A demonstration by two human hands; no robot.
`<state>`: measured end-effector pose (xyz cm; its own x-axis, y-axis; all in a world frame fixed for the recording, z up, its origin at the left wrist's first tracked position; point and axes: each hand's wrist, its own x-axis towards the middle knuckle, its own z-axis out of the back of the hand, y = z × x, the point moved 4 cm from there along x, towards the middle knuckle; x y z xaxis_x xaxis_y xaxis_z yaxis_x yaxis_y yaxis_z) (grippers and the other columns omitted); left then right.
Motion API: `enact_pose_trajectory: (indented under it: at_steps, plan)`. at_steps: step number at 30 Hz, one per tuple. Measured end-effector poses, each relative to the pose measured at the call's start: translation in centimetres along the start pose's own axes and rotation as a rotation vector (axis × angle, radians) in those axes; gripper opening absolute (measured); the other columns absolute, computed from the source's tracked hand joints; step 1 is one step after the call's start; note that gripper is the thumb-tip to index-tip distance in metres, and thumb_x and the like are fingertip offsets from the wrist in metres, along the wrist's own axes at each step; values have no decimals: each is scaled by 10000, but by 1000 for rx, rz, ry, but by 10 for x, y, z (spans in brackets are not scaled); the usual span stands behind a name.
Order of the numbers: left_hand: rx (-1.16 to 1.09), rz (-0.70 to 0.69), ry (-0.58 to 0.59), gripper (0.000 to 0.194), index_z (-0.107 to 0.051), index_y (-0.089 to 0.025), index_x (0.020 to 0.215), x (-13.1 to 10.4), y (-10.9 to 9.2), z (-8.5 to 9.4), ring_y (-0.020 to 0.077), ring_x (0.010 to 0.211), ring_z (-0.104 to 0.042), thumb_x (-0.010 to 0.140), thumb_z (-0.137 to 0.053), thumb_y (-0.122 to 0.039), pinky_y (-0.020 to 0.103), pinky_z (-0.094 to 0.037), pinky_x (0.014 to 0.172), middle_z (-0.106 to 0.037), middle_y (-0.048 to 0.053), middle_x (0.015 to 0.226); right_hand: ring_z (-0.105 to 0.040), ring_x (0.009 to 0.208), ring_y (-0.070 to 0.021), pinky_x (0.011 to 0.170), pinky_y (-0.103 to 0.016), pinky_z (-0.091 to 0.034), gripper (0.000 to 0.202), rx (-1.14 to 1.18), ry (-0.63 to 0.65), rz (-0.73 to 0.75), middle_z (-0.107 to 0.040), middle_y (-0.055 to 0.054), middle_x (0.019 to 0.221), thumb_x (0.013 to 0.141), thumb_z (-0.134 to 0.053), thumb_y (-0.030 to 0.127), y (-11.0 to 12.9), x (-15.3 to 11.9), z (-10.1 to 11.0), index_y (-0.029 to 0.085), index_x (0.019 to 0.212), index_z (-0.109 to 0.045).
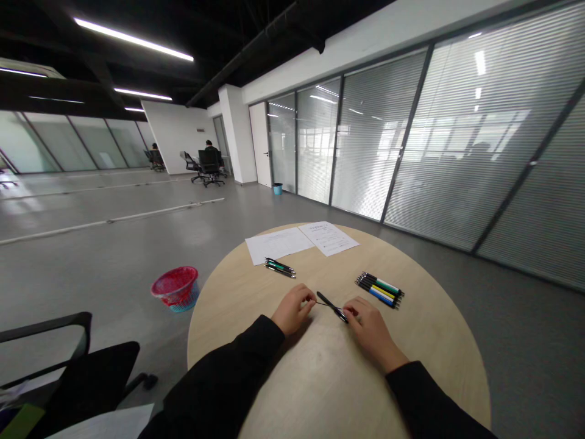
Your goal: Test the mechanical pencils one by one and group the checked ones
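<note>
My left hand [296, 308] is closed in a pinch over the round wooden table [292, 384]. Between its fingertips is one end of a thin dark strand [322, 303], which runs right toward my other hand and crosses a black pen [328, 300]. Whether the strand is a cord or a thin rod, I cannot tell. My right hand [368, 323] is closed at the pen's lower, clipped end, its fingers partly hiding the strand's far end. To the right lies a row of several pens [379, 290] with coloured barrels. A smaller group of pens [280, 268] is at the left.
Printed sheets [329, 238] lie at the table's far edge. On the floor to the left stands a red-lined waste basket [176, 286]. A black office chair [91, 372] is close at the lower left. Blind-covered glass partitions [384, 140] line the right side; a person sits far back.
</note>
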<state>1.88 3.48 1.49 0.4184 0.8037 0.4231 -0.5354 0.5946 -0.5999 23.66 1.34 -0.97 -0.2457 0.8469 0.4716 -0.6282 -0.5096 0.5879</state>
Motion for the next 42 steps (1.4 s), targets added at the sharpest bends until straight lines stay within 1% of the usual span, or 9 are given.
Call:
enact_pose_trajectory:
  at_steps: [5, 7, 10, 16, 22, 26, 32, 37, 42]
  plan:
    - [55, 49, -107, 113, -663, -183, 836, 1, 12, 9, 209, 914, -554, 882, -560, -192, 337, -446, 857, -599, 62, 906, -586, 784, -208, 728, -310, -441, 183, -11, -85, -29, -644, -70, 822, 904, -504, 218, -11, -1, 4, 179, 787, -640]
    - [76, 65, -114, 107, -671, -184, 843, 1, 16, 11, 209, 902, -553, 876, -570, -196, 337, -448, 847, -597, 60, 893, -587, 775, -209, 725, -312, -444, 180, -16, -105, -38, -646, -72, 818, 901, -507, 224, -14, -1, 5, 180, 785, -637]
    - [87, 70, -75, 117, -669, -180, 841, 1, 16, 10, 189, 835, -554, 881, -560, -196, 316, -448, 796, -595, 47, 845, -588, 758, -210, 715, -313, -446, 188, -20, -116, -40, -651, -73, 807, 901, -503, 236, -17, -2, 5, 183, 785, -640]
    - [51, 104, 12, 89, -643, -177, 861, -1, 9, 6, 151, 718, -537, 874, -557, -193, 272, -428, 704, -612, 16, 783, -589, 726, -205, 695, -309, -446, 198, -28, -142, -58, -660, -68, 781, 888, -501, 254, -23, -2, 3, 184, 770, -643]
    - [68, 76, 103, 46, -600, -177, 835, -3, -2, 0, 135, 694, -512, 860, -576, -206, 253, -397, 670, -609, 3, 786, -586, 729, -205, 700, -307, -442, 174, -41, -151, -89, -660, -64, 778, 864, -512, 250, -27, -3, 3, 184, 762, -636]
    - [95, 64, 168, 40, -592, -179, 827, -3, -6, -3, 130, 677, -497, 854, -581, -207, 248, -383, 655, -607, 1, 790, -584, 725, -207, 691, -306, -435, 180, -51, -132, -105, -658, -67, 765, 857, -504, 253, -28, -3, 2, 186, 751, -633]
    - [131, 55, 214, 42, -587, -182, 824, -4, -6, -5, 131, 676, -497, 857, -582, -207, 249, -375, 653, -616, 5, 797, -585, 747, -212, 713, -317, -437, 196, -53, -119, -125, -665, -75, 781, 863, -491, 262, -30, -4, -1, 184, 757, -637]
    - [153, 60, 262, 38, -601, -184, 844, -6, -3, -7, 132, 680, -508, 859, -585, -216, 245, -384, 655, -627, 6, 803, -580, 721, -208, 691, -312, -429, 197, -55, -115, -121, -661, -71, 756, 863, -493, 259, -29, -3, -1, 186, 748, -634]
    - [184, 68, 302, 41, -612, -187, 848, -6, -5, -7, 137, 687, -519, 850, -586, -219, 248, -390, 660, -632, 8, 797, -578, 713, -201, 684, -305, -417, 193, -64, -100, -150, -653, -61, 751, 856, -501, 255, -27, -3, -1, 187, 727, -628]
